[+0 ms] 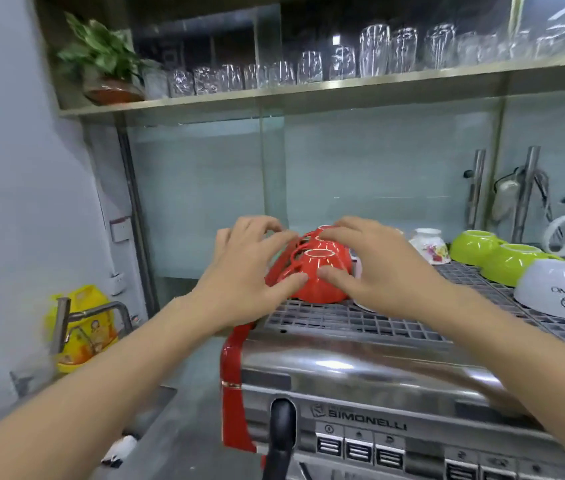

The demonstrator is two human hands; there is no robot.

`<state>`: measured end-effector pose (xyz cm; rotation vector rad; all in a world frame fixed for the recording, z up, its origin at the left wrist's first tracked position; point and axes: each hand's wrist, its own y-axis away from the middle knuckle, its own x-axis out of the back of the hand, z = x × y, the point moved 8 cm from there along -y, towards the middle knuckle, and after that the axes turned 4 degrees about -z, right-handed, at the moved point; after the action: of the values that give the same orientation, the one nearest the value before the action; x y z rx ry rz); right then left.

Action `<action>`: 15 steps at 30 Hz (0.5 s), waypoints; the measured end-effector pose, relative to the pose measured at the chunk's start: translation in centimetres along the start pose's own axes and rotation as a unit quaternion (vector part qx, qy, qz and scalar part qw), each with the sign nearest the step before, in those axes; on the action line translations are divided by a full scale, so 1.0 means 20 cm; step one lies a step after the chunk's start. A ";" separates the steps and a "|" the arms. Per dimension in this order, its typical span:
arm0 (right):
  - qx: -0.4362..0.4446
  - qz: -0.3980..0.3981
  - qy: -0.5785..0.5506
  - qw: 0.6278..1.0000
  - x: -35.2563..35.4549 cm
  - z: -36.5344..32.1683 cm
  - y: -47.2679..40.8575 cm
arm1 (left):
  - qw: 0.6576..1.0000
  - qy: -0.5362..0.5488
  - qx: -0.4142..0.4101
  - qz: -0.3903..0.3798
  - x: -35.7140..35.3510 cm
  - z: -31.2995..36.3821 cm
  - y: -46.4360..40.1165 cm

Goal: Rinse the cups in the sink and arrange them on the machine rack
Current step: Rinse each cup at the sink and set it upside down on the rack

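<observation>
Coffee machine (378, 368): closest to us, shiny, with a gray rack (360, 318) on top.
Red cups (319, 271): three in a row, upside down on the rack's left end.
Our left hand (246, 265): fingers spread wide, thumb touching the front red cup.
Our right hand (374, 261): spread wide too, resting on the cups.
Green cups (496, 254): upside down, farther right.
White cup (561, 289): upside down beside them.

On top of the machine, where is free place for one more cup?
The rack is bare along its front edge, between the red cups and the white bowl. The back is crowded: floral cup and green cups stand close together.
</observation>
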<state>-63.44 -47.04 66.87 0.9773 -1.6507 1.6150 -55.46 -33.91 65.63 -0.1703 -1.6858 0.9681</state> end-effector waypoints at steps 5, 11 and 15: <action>0.047 -0.007 0.054 0.997 -0.14 -0.41 -0.10 | 0.994 -0.105 0.027 0.015 0.21 -0.26 0.29; 0.094 -0.012 0.055 0.994 -0.34 -0.98 -0.20 | 0.986 -0.148 0.073 0.004 0.46 -0.63 0.71; 0.111 -0.018 0.032 0.993 -0.51 -1.35 -0.25 | 0.981 -0.160 0.106 -0.009 0.58 -0.89 1.02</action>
<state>-55.50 -19.17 62.50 1.0456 -1.4244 1.8140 -51.58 -4.98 61.27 0.1499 -1.8546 1.2024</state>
